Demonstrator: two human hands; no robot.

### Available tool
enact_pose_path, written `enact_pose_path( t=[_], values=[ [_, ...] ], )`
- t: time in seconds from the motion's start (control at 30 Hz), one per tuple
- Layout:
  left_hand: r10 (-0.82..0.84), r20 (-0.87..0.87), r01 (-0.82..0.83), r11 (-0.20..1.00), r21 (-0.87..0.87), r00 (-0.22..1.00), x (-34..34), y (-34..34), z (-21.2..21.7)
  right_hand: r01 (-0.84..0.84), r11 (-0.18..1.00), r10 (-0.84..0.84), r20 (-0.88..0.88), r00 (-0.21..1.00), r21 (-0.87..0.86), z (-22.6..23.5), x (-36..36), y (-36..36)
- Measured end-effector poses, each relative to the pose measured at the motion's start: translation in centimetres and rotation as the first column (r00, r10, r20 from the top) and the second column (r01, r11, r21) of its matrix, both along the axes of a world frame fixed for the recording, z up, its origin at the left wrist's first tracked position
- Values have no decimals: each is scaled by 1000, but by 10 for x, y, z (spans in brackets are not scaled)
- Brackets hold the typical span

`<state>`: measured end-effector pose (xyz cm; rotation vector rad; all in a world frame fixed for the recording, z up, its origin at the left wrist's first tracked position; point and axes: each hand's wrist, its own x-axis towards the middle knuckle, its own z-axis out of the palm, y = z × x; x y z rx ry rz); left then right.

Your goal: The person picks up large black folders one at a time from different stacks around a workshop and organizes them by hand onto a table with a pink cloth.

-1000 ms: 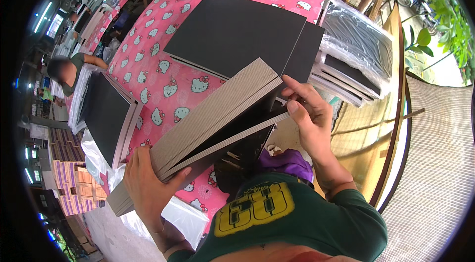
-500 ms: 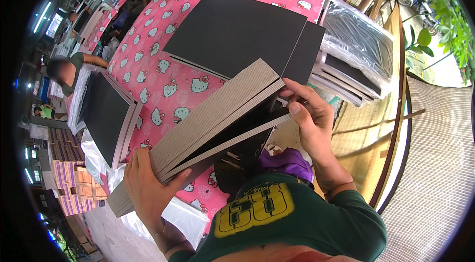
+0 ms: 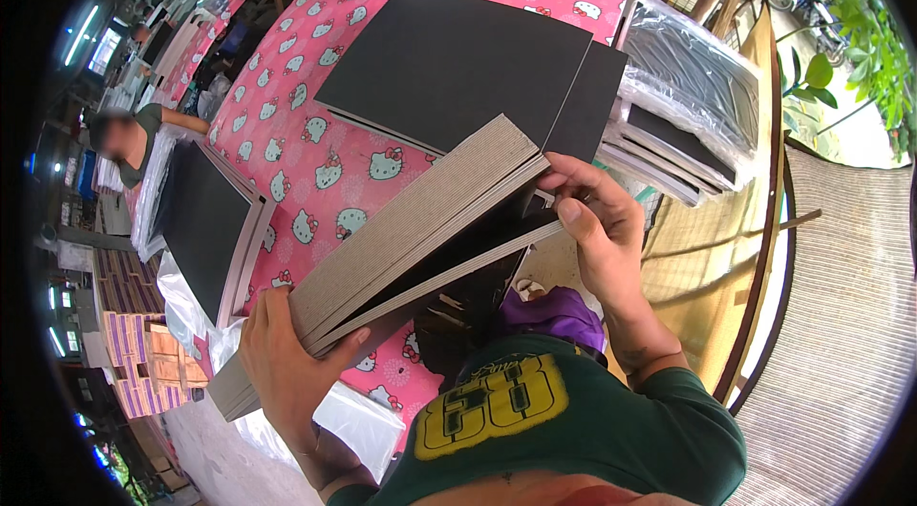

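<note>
A thick stack of black-faced boards (image 3: 411,229) with grey-brown edges is held tilted in front of me, its long edges facing up. My left hand (image 3: 291,353) wraps round its lower left end, thumb on the near side. At the upper right end, my right hand (image 3: 597,215) has its thumb and fingers on the corners. A few near boards are parted from the thicker rest, leaving a dark wedge-shaped gap toward my right hand. Beyond, large black boards (image 3: 458,57) lie flat on a pink patterned tablecloth (image 3: 325,167).
Plastic-wrapped black boards (image 3: 693,57) are piled at the right of the table. Another board stack (image 3: 205,220) stands at the left, near a person (image 3: 143,143). Clear plastic (image 3: 358,420) lies by my left forearm. A brown mesh screen (image 3: 831,315) borders the right side.
More of the near boards' edges now show as separate layers along the gap. My hands keep nearly the same places. The person at the left has shifted slightly.
</note>
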<state>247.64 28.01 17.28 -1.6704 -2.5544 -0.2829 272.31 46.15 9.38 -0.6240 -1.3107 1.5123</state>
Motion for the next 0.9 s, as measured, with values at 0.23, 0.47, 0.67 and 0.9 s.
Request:
enact_pose_path(
  t=[0.23,0.47,0.67,0.9],
  values=[
    [4,-16,-4,1000,-11,1000,-1,-1,-1,-41,999,39,-49,998,-33,-2,0,4],
    [10,-20,-10,999,-42,1000,-1,0,0,52,995,-53,12,999,83,-2,-5,9],
    [-10,-22,9,999,-38,1000,-5,1,-1,63,997,-68,-105,992,-48,4,-16,0],
    [-4,-42,2,999,-38,999,-4,-1,0,-14,1000,14,39,999,19,5,-9,-1]
  ],
)
